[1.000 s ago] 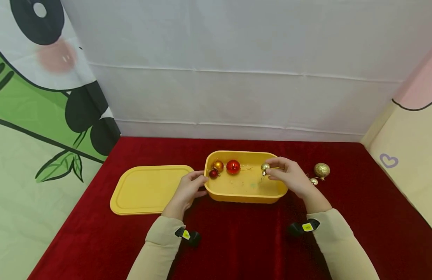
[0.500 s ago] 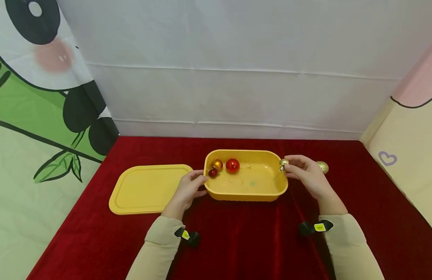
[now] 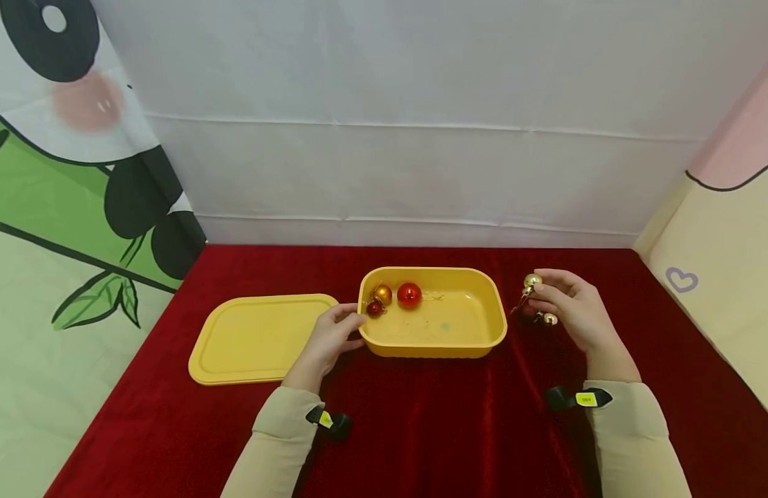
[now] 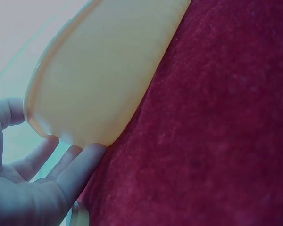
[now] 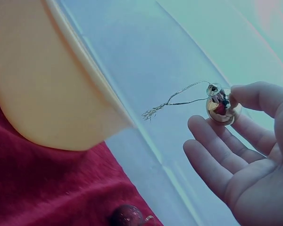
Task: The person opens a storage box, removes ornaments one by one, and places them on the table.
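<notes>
My left hand [image 3: 326, 342] holds the left end of a yellow plastic box [image 3: 433, 349], with fingertips against its end wall in the left wrist view. Inside, toward the left, lie a shiny red Christmas ball [image 3: 409, 295], a gold-orange ball [image 3: 382, 294] and a small dark red ball [image 3: 375, 308]. Right of the box, my right hand [image 3: 576, 311] pinches a small gold Christmas ball [image 5: 220, 109] above the cloth, its string loop dangling. Below that hand lie another small gold ball [image 3: 550, 319] and a dark red glittery ball [image 5: 127, 215].
A yellow lid [image 3: 262, 339] lies flat on the dark red cloth [image 3: 421, 429], left of the box. Pale printed fabric [image 3: 384, 173] hangs behind the table and along its sides.
My right hand has moved from over the box out to the right, carrying the small gold ball. It now hides the larger glittery gold ball. The left hand keeps its hold on the box.
</notes>
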Demonstrator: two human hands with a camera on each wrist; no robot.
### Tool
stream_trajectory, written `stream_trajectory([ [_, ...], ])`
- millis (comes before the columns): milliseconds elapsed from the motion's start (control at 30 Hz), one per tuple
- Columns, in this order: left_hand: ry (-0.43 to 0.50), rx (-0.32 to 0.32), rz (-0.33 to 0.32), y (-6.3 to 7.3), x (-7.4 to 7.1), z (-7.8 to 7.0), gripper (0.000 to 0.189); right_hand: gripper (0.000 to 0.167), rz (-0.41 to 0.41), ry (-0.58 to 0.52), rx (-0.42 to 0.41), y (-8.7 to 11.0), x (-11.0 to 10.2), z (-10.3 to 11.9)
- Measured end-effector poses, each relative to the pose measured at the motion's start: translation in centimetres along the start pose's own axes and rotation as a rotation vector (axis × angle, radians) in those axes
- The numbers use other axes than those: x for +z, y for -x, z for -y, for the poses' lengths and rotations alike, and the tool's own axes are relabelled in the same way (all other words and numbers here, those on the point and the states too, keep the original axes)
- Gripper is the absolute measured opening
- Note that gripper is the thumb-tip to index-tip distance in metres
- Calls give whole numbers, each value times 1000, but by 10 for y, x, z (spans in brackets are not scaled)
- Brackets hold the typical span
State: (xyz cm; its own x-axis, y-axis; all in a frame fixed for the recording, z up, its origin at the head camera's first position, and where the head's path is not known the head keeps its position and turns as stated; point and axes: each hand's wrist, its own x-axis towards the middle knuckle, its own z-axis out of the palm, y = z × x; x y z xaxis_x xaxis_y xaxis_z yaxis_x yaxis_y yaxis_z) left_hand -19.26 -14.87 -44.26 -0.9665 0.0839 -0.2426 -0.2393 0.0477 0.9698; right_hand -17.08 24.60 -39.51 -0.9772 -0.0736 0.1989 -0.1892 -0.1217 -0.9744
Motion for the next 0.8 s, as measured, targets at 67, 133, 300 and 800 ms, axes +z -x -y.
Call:
stream_trajectory([
  [67,1,0,1,0,0,0,41,23,-8,-11,-10,1,-3,2],
  [133,1,-1,2,0,0,1,41,23,-19,-19,-16,2,-7,3],
  [300,0,-4,0,0,0,1,42,22,-51,-68,-22,5,-16,5],
  [800,-6,-4,-4,-1,0,0,41,23,-118,-154,45,10,-49,-3],
])
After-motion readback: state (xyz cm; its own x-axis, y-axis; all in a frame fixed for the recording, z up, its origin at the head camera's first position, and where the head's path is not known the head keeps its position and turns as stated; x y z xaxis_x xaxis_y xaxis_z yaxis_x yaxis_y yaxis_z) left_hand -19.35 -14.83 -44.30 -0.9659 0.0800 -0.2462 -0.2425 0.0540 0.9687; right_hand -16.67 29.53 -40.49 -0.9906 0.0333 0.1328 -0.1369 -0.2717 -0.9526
